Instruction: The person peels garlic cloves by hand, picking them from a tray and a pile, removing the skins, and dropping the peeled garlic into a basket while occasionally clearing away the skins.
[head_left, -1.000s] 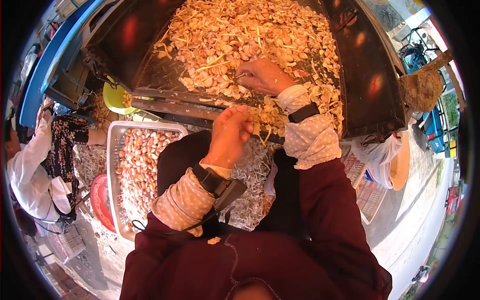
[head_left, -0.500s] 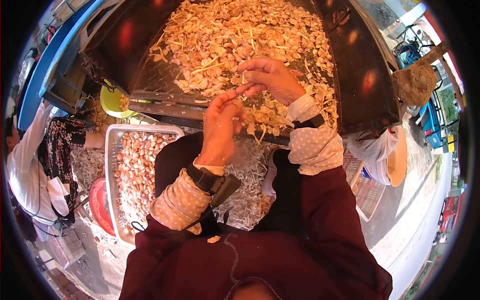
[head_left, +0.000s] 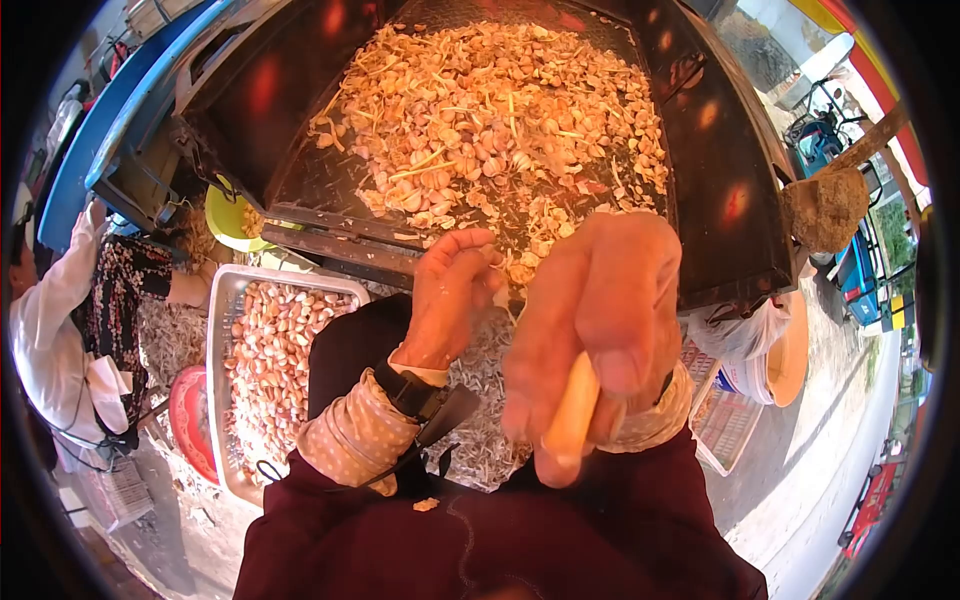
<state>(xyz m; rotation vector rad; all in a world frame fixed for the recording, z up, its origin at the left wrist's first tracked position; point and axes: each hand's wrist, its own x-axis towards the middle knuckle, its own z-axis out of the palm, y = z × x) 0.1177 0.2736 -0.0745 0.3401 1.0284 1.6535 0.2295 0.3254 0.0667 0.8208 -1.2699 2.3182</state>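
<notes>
Close to the camera, my right hand (head_left: 610,310) is raised, its fingers closed and partly blurred. A pale, elongated piece that looks like a garlic clove (head_left: 572,410) is pinched in it, pointing down toward me. My left hand (head_left: 450,295) hovers over my lap near the tray's front edge, its fingers curled together. What those fingers hold, if anything, is hidden. Beyond both hands, a heap of garlic cloves (head_left: 490,155), dry skins and stalks lies on the dark tray (head_left: 345,215).
At my left stands a white basket (head_left: 225,345) full of cloves, beside a red basin (head_left: 192,425) and a yellow-green bowl (head_left: 228,222). Another person (head_left: 60,310) sits at far left. A plastic crate (head_left: 728,430) and a bucket (head_left: 752,372) stand at right.
My right hand has left the left hand's side and come up toward the camera with the pale piece. My left hand stays nearly in place, fingers more curled.
</notes>
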